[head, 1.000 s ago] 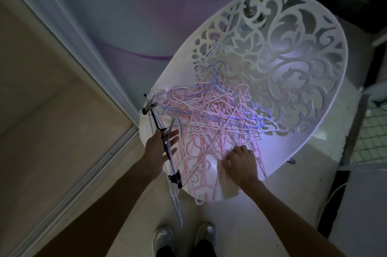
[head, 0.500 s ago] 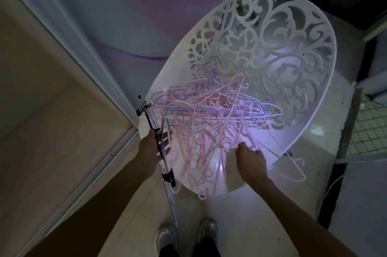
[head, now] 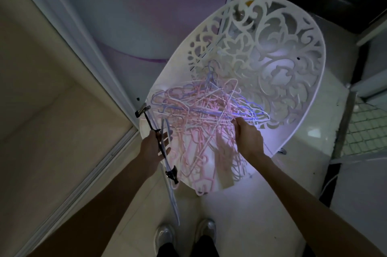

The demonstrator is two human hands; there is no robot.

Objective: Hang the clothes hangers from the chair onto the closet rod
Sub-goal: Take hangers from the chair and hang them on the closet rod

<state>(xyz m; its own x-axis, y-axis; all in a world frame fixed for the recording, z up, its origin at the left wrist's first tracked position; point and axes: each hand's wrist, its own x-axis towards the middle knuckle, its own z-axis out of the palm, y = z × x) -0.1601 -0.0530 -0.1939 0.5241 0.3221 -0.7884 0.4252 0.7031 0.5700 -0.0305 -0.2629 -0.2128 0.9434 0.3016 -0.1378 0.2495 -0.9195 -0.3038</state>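
A tangled heap of pink, white and blue wire hangers [head: 201, 114] lies on the seat of a white chair [head: 293, 64] with a cut-out scroll back. My left hand [head: 154, 148] holds a black clip hanger [head: 156, 137] and a pale blue hanger [head: 172, 198] that dangles past the seat's front edge. My right hand [head: 248, 136] reaches into the heap's right side, fingers closed around hanger wires. The closet rod is out of view.
A sliding closet door with a pale frame [head: 117, 147] runs along the left. A purple-patterned panel [head: 129, 32] stands behind the chair. A wire-mesh rack [head: 368, 131] sits at the right. My shoes [head: 186, 235] stand on the light floor before the chair.
My right hand has moved from the seat's front edge up and right into the heap and closed on wires. The left hand keeps its hangers, almost still.
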